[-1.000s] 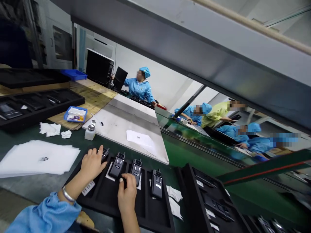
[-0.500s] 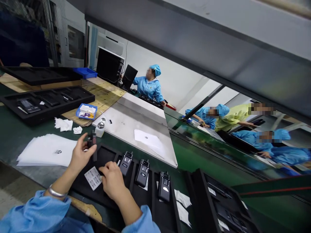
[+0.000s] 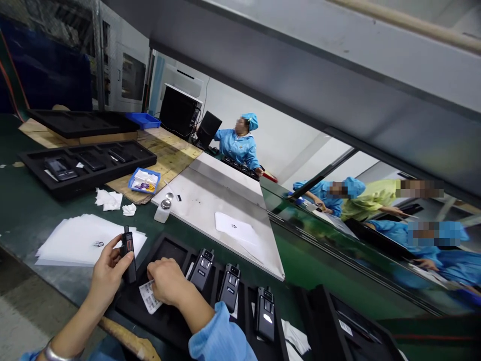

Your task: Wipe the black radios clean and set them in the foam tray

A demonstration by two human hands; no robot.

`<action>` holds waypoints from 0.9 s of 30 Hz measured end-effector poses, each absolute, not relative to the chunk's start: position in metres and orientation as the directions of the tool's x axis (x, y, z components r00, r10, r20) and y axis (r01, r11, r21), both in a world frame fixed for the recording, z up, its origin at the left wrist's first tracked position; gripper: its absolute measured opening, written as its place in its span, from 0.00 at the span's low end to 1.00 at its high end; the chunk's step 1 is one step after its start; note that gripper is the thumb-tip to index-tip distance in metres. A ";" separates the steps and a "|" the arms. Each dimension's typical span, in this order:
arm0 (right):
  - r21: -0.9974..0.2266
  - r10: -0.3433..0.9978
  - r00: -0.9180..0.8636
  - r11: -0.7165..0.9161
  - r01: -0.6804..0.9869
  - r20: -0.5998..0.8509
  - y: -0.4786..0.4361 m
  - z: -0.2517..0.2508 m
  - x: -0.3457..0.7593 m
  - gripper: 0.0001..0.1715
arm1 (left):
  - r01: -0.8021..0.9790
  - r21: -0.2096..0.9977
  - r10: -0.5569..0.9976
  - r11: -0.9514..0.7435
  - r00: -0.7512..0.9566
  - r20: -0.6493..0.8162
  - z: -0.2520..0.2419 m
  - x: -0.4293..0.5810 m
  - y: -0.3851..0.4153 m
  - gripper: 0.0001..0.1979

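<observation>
My left hand [image 3: 109, 264] is closed around a black handheld radio [image 3: 129, 254], held upright on edge beside a stack of white sheets [image 3: 80, 238]. My right hand [image 3: 168, 282] is closed, its fingertips pinching the upper edge of a white sheet of printed labels [image 3: 150, 298] over the left part of a black foam tray [image 3: 130, 301]. In that tray's slots lie a first radio [image 3: 202, 271], a second radio [image 3: 229, 287] and a third radio [image 3: 265, 316], with bits of white paper showing beside them.
Another foam tray [image 3: 60, 188] with devices stands far left, near a blue box [image 3: 144, 181] and crumpled tissues [image 3: 108, 199]. A small dispenser bottle [image 3: 163, 211] is by the white board [image 3: 195, 193]. A further black tray [image 3: 326, 321] lies right; co-workers sit beyond.
My left hand has brought the radio left and nearer to me, turning its side into view. My right fingers have closed on the label sheet, which has tilted. The camera view has shifted slightly.
</observation>
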State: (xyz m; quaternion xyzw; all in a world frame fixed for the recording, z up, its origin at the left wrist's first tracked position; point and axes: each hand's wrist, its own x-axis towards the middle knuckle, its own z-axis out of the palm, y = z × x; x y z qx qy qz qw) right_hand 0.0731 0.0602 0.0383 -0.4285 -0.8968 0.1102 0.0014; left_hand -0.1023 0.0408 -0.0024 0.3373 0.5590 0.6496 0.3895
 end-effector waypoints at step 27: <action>-0.571 0.925 0.060 0.180 0.801 0.375 0.040 0.027 0.134 0.19 | 0.730 0.650 0.974 -0.213 0.103 0.203 0.018 -0.040 0.079 0.40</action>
